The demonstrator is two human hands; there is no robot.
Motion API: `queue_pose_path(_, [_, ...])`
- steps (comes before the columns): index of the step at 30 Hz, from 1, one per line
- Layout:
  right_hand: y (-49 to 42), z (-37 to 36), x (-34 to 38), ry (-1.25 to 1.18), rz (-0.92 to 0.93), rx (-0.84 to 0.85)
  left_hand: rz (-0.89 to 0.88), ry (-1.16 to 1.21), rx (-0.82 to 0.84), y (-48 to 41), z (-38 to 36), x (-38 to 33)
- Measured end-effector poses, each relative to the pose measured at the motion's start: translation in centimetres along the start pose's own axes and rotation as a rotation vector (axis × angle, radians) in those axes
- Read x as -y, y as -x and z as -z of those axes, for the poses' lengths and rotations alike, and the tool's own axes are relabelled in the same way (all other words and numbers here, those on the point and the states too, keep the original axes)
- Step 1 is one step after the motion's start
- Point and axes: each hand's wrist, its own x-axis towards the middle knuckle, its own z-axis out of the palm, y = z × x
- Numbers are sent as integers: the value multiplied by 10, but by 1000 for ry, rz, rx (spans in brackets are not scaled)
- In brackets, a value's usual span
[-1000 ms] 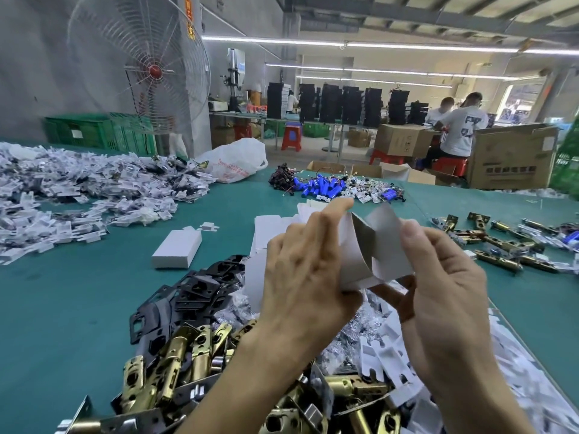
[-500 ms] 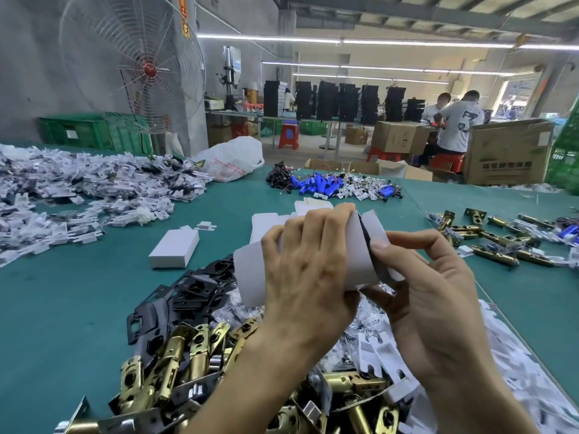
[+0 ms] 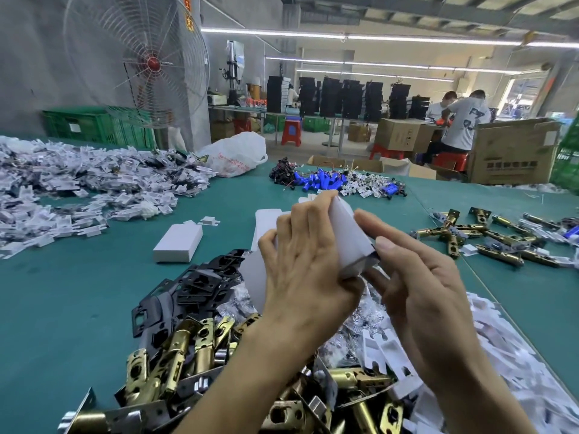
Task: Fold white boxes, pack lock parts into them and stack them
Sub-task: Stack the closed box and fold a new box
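Above the parts heap I hold a small white cardboard box, partly folded. My left hand grips its near side with fingers curled over the top. My right hand pinches the box's right end between thumb and fingers. A folded white box lies closed on the green table to the left. Flat white box blanks sit just behind my hands. Brass latch bolts and black strike plates are piled below my wrists.
More brass latches are scattered at the right. A large heap of white plastic parts fills the left. Blue batteries lie at the far middle, white foam inserts at the near right. People work at cardboard cartons beyond the table.
The box's open flap has been folded in and the box pressed into a closed shape. My right hand has moved in against its right end.
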Motion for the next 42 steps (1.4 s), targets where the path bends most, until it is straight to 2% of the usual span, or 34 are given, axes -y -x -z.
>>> queue_pose_path(3, [-2, 6, 1, 57, 55, 83, -7, 41, -20, -3, 5, 0])
queue_pose_path(9, [4, 0, -4, 93, 232, -38, -27, 55, -20, -5, 5, 1])
queue_pose_path(14, [6, -4, -3, 232, 302, -12, -9, 119, -11, -3, 4, -3])
queue_pose_path(19, [7, -10, -1, 215, 258, -27, -22, 53, 11, -4, 4, 1])
queue_pose_path(22, [9, -11, 4, 262, 251, -69, -67, -9, -30, -5, 0, 2])
queue_pose_path(27, [9, -1, 0, 354, 223, -112, -122, 86, 21, -6, -4, 5])
queue_pose_path(30, [4, 4, -5, 347, 271, -229, -75, 283, 103, -7, 1, 4])
queue_pose_path(33, [-2, 10, -6, 321, 409, -317, 43, 510, -75, -9, 10, -2])
queue_pose_path(35, [-4, 10, -7, 319, 537, -323, 230, 696, -166, -12, 18, -4])
queue_pose_path(36, [-4, 10, -8, 303, 588, -303, 364, 838, -117, -15, 21, -2])
queue_pose_path(39, [-2, 6, -15, 315, 650, -190, 787, 1400, 314, -22, 28, 7])
queue_pose_path(41, [-1, 3, -19, 395, 640, -91, 847, 1619, 472, -22, 31, 9])
queue_pose_path(42, [-1, 2, -21, 456, 638, -48, 832, 1675, 473, -21, 32, 9])
